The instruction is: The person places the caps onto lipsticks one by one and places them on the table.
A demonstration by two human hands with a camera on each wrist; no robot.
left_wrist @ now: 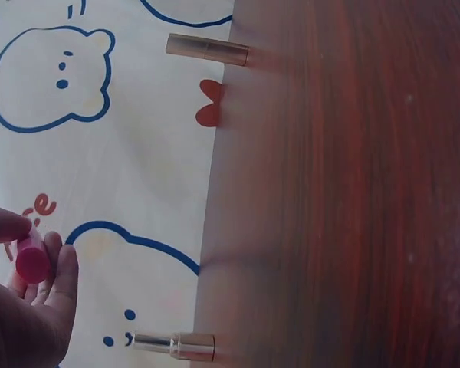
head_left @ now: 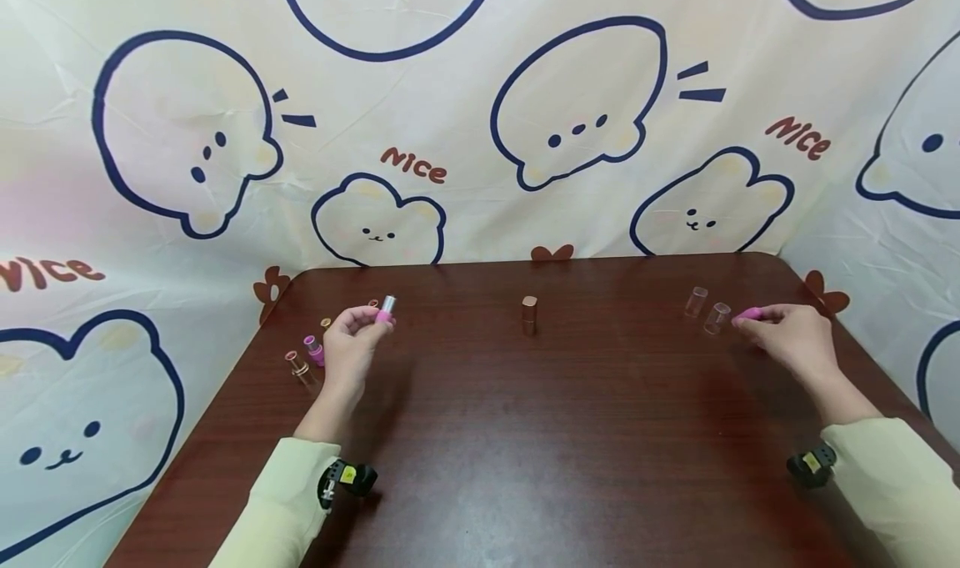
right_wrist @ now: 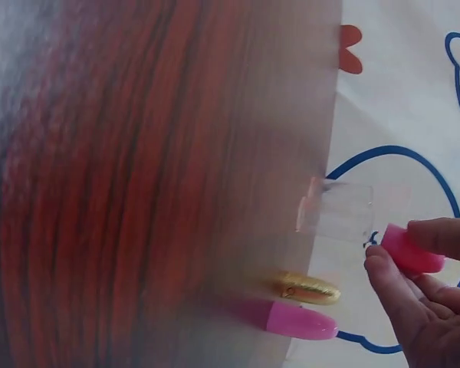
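My left hand (head_left: 349, 339), above the left side of the table, pinches a pink lipstick tube (head_left: 385, 311) with a silver upper part and no cap on it. In the left wrist view the round pink end of that lipstick (left_wrist: 32, 264) faces the camera. Over at the right, my right hand (head_left: 797, 336) pinches a pink lipstick cap (right_wrist: 411, 250) between thumb and fingers. Beside it stand two clear caps (head_left: 717, 318). A gold cap (right_wrist: 310, 288) and another pink cap (right_wrist: 300, 320) stand close by in the right wrist view; my hand hides them from the head camera.
Several uncapped lipsticks stand at the left, including a purple one (head_left: 315, 351) and a gold-ringed one (head_left: 298, 368). A closed brown-gold lipstick (head_left: 529, 316) stands upright near the middle back of the dark wooden table (head_left: 525, 434). Patterned cloth (head_left: 465, 134) hangs behind.
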